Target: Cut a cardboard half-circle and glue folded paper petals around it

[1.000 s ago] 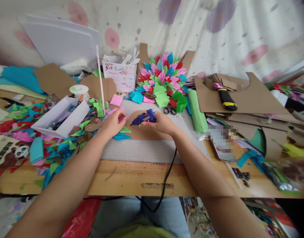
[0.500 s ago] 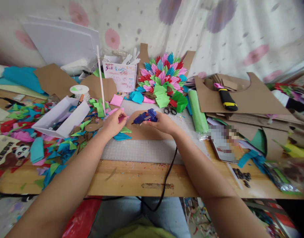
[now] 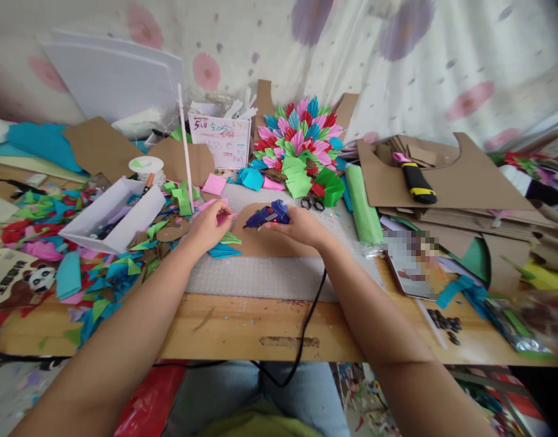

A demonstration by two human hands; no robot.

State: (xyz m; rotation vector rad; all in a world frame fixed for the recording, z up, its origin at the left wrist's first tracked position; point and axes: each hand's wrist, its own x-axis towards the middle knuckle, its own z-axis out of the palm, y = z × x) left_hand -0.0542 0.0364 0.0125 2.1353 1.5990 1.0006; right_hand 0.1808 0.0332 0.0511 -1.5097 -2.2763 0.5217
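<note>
One white box [image 3: 135,217] is being surrounded by paper scraps [image 3: 105,276]. Rightward, pink paper [image 3: 222,218] is being pinched by the left hand [image 3: 208,226], with a blue piece [image 3: 224,250] and a green piece [image 3: 230,239] lying just beside it. A brown cardboard piece [image 3: 279,244] is being overhung by a blue glue gun [image 3: 264,215], gripped in the right hand [image 3: 303,227], its nozzle [image 3: 248,224] being aimed leftward, short of the pink paper. Farther right, a green roll [image 3: 363,205] is being flanked by stacked cardboard [image 3: 470,220].

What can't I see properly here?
In the head view:
Pistol-shaped blue plastic glue gun: handle hidden by the right hand.
Pink paper: partly hidden by the left hand.
Silver-edged rectangular object: face blurred by square blocks.
Shiny red thing: cut off by the bottom edge.
</note>
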